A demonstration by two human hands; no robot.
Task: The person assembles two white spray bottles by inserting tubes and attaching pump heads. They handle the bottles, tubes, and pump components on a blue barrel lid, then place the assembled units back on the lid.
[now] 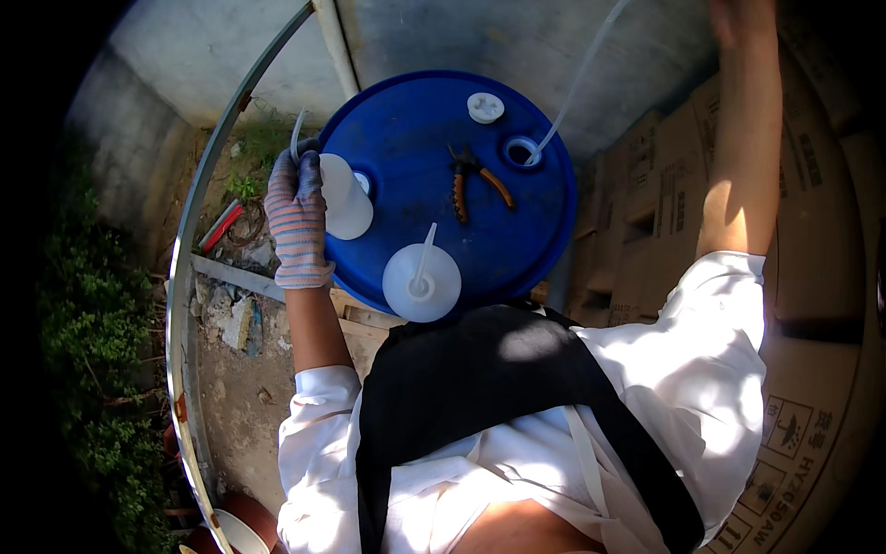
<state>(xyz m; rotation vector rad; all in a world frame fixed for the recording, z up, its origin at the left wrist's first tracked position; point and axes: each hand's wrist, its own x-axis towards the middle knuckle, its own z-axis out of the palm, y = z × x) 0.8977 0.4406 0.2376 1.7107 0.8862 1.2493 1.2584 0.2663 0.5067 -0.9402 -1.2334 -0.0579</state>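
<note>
My left hand (297, 203), in a striped grey knit glove, is closed around the neck end of a white squeeze bottle (347, 205). That bottle lies tilted over the left side of a blue drum (397, 129), its thin spout rising past my fingers. At the upper right edge, my right hand (734, 26) is raised and blurred, its fingers mostly out of view. A clear tube (580, 78) runs from the drum's open bung hole (521, 151) up out of the picture. Another squeeze bottle (434, 294), translucent with a spout, stands at the drum's near edge.
Orange-handled pliers (468, 174) and a white bung cap (484, 107) lie on the drum lid. Stacked cardboard boxes (664, 203) line the right side. A curved metal rail (180, 249), rubble and green plants (97, 342) are at left. Behind stands a grey wall (434, 37).
</note>
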